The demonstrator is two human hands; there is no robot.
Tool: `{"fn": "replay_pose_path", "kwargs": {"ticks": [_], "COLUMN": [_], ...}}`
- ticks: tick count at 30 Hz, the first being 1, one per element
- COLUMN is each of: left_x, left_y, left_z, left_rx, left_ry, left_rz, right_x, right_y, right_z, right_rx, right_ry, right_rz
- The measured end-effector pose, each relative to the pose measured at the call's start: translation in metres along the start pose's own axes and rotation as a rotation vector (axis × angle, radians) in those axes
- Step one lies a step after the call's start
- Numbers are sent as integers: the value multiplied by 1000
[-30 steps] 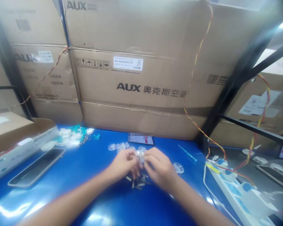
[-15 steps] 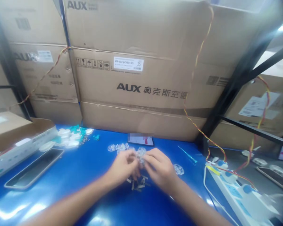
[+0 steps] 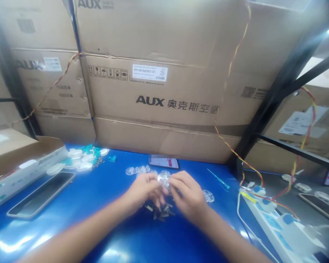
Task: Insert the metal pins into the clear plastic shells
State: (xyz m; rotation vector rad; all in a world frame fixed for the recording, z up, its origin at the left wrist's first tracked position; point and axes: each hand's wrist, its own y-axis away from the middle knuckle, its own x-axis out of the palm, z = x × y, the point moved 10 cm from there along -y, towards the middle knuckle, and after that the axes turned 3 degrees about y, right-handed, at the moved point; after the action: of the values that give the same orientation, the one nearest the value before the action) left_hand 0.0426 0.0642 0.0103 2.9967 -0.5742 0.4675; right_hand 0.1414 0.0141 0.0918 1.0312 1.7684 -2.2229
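Note:
Between my two hands is a clear plastic disc-shaped part [image 3: 163, 176]. My left hand [image 3: 146, 188] pinches it from the left with thumb and forefinger, the other fingers curled below. From the right, the fingertips of my right hand [image 3: 186, 191] are closed on it too. Just under the hands, a small pile of short metal strips [image 3: 163, 212] lies on the blue tabletop [image 3: 104, 215]. More clear plastic parts [image 3: 137, 170] lie behind my left hand, and a single one [image 3: 208, 196] rests beside my right hand.
A phone [image 3: 164, 162] stands at the back near large cardboard boxes [image 3: 159, 128]. Another phone [image 3: 41, 195] lies left, by white round parts [image 3: 83, 162] and an open box [image 3: 27, 166]. Rightward are a screwdriver [image 3: 220, 180], a power strip [image 3: 274, 223] with plugs, and hanging twisted wires [image 3: 229, 146].
The fingers of my left hand have uncurled slightly beneath the clear part, and the part has turned a little. Both hands stay in nearly the same place.

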Motion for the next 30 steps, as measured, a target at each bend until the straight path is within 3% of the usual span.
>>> {"fn": "replay_pose_path", "kwargs": {"ticks": [12, 30], "left_x": [7, -1], "left_y": [1, 0], "left_z": [0, -4], "left_rx": [-21, 68], "left_ry": [30, -55], "left_rz": [58, 24], "right_x": [-8, 4], "right_y": [1, 0], "right_z": [7, 2], "right_rx": [-25, -23], "right_ry": [-26, -40], "right_rz": [-79, 31]}}
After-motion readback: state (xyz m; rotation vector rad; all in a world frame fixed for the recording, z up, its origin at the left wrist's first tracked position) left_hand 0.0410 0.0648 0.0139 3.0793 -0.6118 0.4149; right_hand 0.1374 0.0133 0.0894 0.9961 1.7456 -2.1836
